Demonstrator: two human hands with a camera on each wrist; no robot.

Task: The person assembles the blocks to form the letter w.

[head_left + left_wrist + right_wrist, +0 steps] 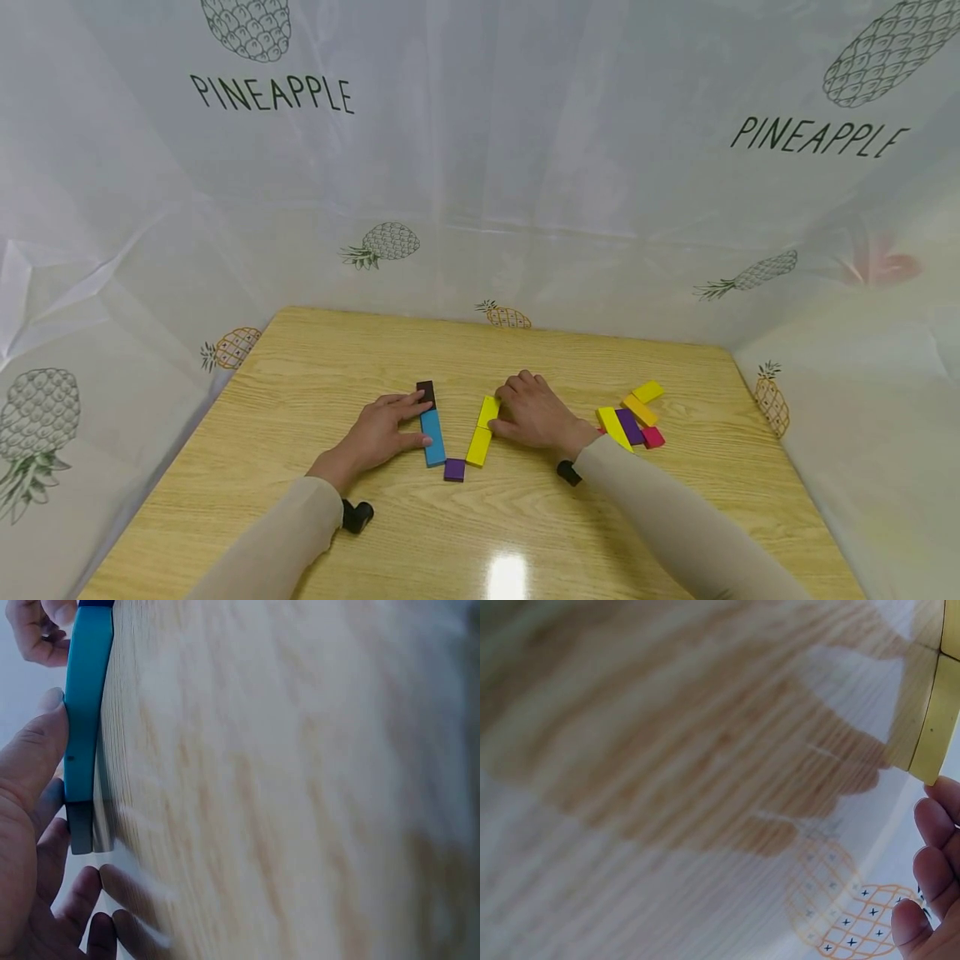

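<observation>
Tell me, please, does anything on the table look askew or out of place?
Nothing is damaged. The small pile of blocks at the right lies jumbled and overlapping, unlike the neat V-shaped row by the hands.

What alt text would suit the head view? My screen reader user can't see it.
Two hands rest on a wooden table: the left hand touches a blue block, the right hand two yellow blocks. With a dark block and a purple block these form a V; spare blocks lie right.
</observation>
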